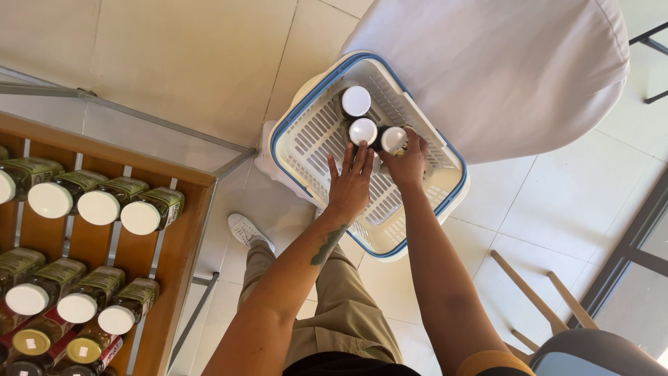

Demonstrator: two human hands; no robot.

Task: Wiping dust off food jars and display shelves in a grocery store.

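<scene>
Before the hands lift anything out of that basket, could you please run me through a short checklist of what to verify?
1. Left hand over a jar: ok, fingers spread beside the middle white-lidded jar.
2. Right hand has a grip: ok, it wraps the jar nearest it.
3. Jars upright: ok, the lids face up, the far jar included.
4. Basket steady: cannot tell, its support is hidden.
5. Room on the wooden shelf: cannot tell, only part of it shows, with rows of jars.
</scene>
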